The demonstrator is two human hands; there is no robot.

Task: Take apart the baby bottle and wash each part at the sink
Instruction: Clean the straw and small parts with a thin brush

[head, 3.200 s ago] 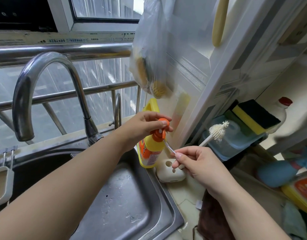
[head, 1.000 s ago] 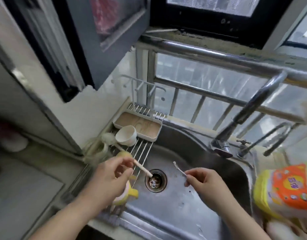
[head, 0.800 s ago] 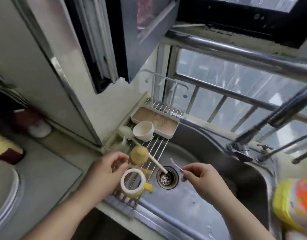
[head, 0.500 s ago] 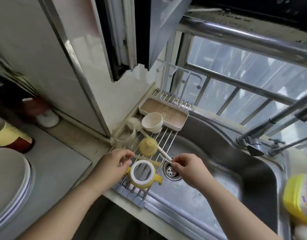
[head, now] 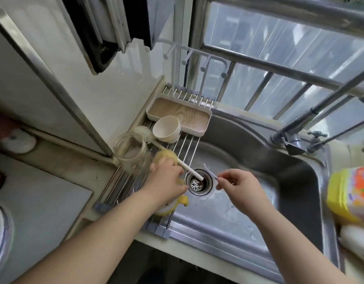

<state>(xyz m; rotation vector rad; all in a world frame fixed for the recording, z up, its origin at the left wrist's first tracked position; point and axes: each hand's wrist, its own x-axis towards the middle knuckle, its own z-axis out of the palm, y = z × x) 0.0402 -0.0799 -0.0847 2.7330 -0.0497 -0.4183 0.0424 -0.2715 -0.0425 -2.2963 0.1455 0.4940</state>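
**Bottle parts on the rack, both hands over the sink**

Count: 2 hands, 1 glass bottle [head: 132, 154], 1 yellow collar ring [head: 173, 203], 1 yellowish teat [head: 163, 157], 1 cream cap [head: 166, 130], 1 long brush [head: 156, 143], 1 thin small brush [head: 211, 172], 1 tray [head: 181, 114], 1 soap bottle [head: 350, 193].

The bottle is clear glass, round, empty, open mouth, upright at the rack's [head: 183, 148] left edge by the wall. The rack is made of thin steel rods w/ grey end caps, laid across the left side of the steel sink [head: 248, 203]. The teat is soft-looking and domed, just right of the bottle. The collar ring is yellow plastic w/ a stubby handle, mostly hidden under the left hand [head: 166, 181]. That hand is down on the rack over the ring, fingers curled; grip itself is hidden, can't tell if it holds anything. The right hand [head: 238, 185] pinches the thin small brush at its lower end, fingers curled on it, above the basin just right of the round drain [head: 198, 182].

The long brush has a white stick handle & pale bristles; it lies slanted across the rack, its end over the drain. The cap lies on its side, touching the tray, which has a wood-grain base & white rim. The tap [head: 289, 138] is chrome, at the back right. The soap bottle is yellow w/ an orange label, on the worktop [head: 43, 201] side right of the sink, blurred.
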